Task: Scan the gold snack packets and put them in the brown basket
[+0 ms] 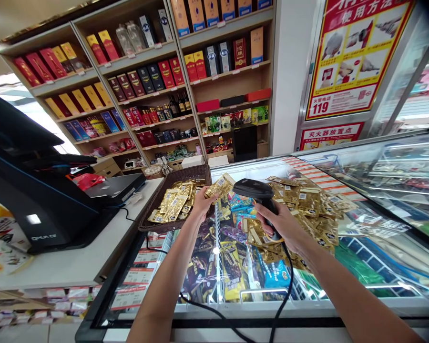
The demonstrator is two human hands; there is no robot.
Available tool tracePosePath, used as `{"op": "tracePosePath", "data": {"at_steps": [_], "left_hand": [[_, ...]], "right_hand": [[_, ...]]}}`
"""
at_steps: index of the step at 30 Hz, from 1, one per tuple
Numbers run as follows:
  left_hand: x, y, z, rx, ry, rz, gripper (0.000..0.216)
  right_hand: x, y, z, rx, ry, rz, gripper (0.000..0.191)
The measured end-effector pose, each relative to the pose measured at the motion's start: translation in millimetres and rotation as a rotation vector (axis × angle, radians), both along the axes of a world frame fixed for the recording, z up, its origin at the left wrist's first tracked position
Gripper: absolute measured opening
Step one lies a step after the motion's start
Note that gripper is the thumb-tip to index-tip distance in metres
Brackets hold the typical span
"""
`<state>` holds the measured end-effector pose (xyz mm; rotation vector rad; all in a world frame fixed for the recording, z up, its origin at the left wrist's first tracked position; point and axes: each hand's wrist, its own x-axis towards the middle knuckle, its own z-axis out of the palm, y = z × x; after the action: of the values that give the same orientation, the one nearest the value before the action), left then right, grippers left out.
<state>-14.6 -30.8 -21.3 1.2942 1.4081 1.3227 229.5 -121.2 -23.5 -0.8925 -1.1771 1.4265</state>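
My left hand [202, 204] pinches a gold foil packet [222, 186] at its lower left, with a barcode label on the face turned up. In my right hand [277, 221] is a black barcode scanner [254, 188], gripped round its handle, its head pointing left toward that packet. The scanner's black cable [289, 281] drops from the handle toward me. Left of my left hand a brown woven basket [146, 214] holds several gold packets [175, 201]. Beyond and right of my right hand lies a loose pile of similar gold packets [309, 202] on the freezer's glass top.
Under me stands a glass-topped chest freezer [200, 312] with bagged goods inside. On the left counter [67, 264] are a black checkout machine [57, 205] and a plastic bag [3, 238]. Shelves of boxed goods [146, 78] line the back, beside a red and yellow poster [357, 57].
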Motion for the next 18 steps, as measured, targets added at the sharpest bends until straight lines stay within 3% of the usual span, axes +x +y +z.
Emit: {"op": "tracePosePath", "data": {"at_steps": [12,18], "left_hand": [[-0.6,2.9,-4.1,0.037,-0.01,-0.009,0.041],[-5.1,6.8,-7.3,-0.019,-0.206,0.044,0.039]], "right_hand": [[0.6,0.2,-0.2,-0.013,-0.01,0.017,0.046],[-0.3,-0.8,0.9,-0.024,-0.004,0.015,0.047]]}}
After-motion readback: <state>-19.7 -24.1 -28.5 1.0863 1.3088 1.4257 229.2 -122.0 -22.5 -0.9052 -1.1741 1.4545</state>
